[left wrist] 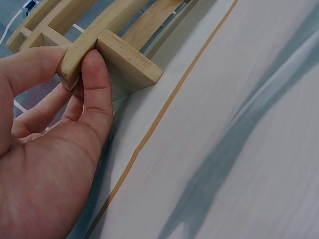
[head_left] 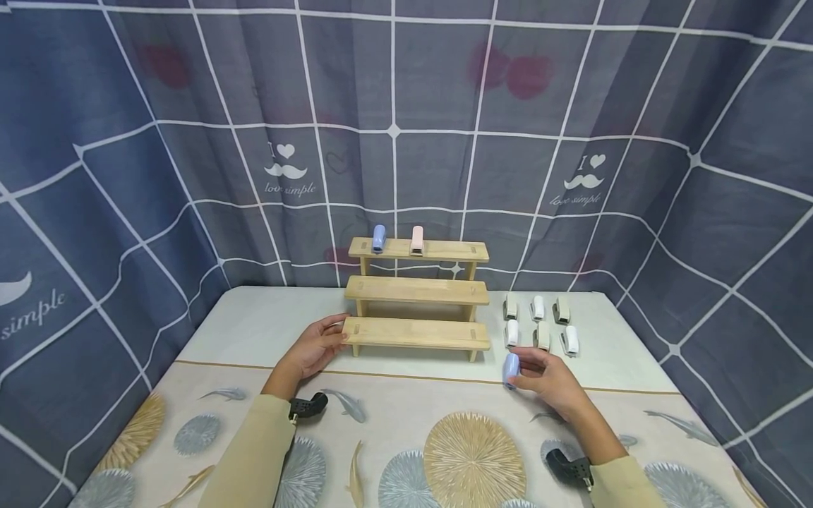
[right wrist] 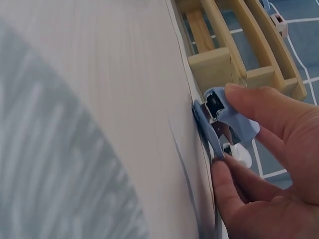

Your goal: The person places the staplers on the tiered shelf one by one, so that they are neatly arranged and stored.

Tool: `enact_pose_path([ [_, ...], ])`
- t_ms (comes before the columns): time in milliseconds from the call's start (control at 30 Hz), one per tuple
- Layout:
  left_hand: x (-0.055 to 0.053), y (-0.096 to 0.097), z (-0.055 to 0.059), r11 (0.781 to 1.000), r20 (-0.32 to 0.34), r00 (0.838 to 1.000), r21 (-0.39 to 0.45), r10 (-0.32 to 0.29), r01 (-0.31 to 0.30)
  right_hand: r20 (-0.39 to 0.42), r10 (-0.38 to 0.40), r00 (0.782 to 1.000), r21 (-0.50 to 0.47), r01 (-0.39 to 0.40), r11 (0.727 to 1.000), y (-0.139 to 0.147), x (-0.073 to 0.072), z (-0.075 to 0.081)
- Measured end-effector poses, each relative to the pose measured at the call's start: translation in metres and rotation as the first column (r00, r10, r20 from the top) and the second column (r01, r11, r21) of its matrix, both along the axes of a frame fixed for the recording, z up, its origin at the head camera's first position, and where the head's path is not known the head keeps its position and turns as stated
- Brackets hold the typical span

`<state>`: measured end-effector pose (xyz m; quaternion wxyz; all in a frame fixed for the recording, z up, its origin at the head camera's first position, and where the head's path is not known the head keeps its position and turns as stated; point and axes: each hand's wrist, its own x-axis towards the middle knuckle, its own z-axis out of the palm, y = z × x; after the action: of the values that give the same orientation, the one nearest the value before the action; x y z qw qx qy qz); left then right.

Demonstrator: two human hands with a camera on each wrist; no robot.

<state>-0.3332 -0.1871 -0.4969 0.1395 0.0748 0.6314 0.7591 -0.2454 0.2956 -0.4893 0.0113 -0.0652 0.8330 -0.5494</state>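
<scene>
Small blue plastic stapler [head_left: 511, 370] was pinched in right hand [head_left: 547, 377], right of three-tier pale wooden stand [head_left: 416, 291]. Left hand [head_left: 315, 346], well apart, gripped stand's lowest-tier left end. Top tier [head_left: 454, 251] held second blue stapler [head_left: 379, 238], pale pink stapler [head_left: 417, 240]; six white or beige staplers [head_left: 541, 335] sat beyond.

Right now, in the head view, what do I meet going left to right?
Left hand → upper blue stapler → pink stapler → held blue stapler → right hand.

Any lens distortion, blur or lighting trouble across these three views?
Head: wide-angle stretching, grid lines on the curtain fanning toward the edges, light soft without strong glare; left wrist: dimmer, tablecloth print soft, left hand clearer; right wrist: wooden stand looking bowed, blue stapler fairly clear.
</scene>
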Motion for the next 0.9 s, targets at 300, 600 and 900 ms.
enact_pose_path([
  [300, -0.001, 0.001, 0.0, 1.0, 0.015, 1.0, 0.001, 0.012, -0.012, -0.009, -0.031, 0.999, 0.087, 0.032, 0.996, -0.005, -0.001, 0.004],
  [600, -0.001, 0.0, 0.0, 1.0, 0.014, 1.0, 0.003, 0.009, -0.01, -0.028, -0.041, 0.999, 0.051, 0.043, 0.998, -0.007, 0.0, 0.004],
  [900, 0.0, 0.0, 0.001, 1.0, 0.02, 1.0, -0.007, 0.012, -0.012, -0.022, -0.017, 1.0, -0.042, 0.016, 0.999, -0.012, 0.002, 0.009],
])
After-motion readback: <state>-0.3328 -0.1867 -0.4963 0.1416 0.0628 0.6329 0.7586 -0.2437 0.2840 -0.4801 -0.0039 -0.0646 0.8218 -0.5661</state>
